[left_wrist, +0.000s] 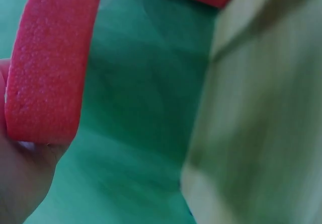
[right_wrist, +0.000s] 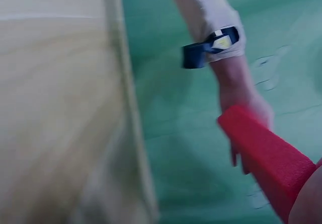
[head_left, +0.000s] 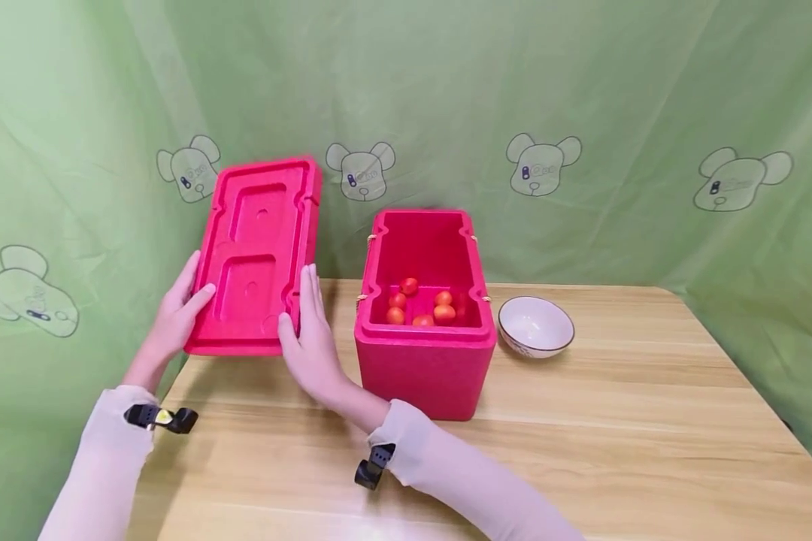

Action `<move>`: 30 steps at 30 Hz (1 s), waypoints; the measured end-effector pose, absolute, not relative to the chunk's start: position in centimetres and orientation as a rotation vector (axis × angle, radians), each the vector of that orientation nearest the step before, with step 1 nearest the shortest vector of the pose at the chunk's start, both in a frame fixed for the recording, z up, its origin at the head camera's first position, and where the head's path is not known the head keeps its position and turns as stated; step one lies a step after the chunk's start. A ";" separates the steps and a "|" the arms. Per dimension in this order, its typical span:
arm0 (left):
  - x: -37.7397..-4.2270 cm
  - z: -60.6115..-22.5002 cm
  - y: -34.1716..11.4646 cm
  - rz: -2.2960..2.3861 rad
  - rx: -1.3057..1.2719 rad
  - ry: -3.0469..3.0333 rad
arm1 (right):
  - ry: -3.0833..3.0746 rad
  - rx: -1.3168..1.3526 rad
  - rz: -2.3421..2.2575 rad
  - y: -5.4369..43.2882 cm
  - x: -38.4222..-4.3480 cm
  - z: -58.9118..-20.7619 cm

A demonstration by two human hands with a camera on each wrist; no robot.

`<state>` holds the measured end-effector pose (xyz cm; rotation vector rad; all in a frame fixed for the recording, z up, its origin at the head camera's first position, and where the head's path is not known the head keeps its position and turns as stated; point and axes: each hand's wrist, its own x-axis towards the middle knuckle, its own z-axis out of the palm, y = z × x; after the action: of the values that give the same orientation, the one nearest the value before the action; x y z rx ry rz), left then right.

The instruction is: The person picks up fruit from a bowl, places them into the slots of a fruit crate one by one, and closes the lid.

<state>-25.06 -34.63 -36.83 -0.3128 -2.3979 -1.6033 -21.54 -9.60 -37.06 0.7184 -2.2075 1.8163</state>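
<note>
A red foam box lid (head_left: 260,233) is tilted up above the left of the table, its recessed underside facing me. My left hand (head_left: 172,312) grips the lower left edge, thumb on the near face and fingers partly hidden behind. At the lower right edge my right hand (head_left: 313,349) holds the lid with its thumb on the face and its fingers along the side. The red foam box (head_left: 425,379) stands uncovered right of the hands, with several small red-orange tomatoes (head_left: 444,312) inside. In the left wrist view the lid's thick edge (left_wrist: 50,68) lies against the hand.
A white bowl (head_left: 537,324) with a dark rim stands on the wooden table (head_left: 636,421), just right of the box. Green curtain (head_left: 446,83) with bear-head drawings surrounds the table at the back and sides. The lid is near the left curtain.
</note>
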 end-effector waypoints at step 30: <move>-27.4 -25.1 -16.4 -1.705 -1.036 -1.946 | -1.947 0.768 2.001 10.9 -23.1 -24.0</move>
<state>-27.43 -16.41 -25.10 -1.0356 -1.9463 -1.7051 -23.07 10.87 -24.05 0.7682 -1.9469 2.0009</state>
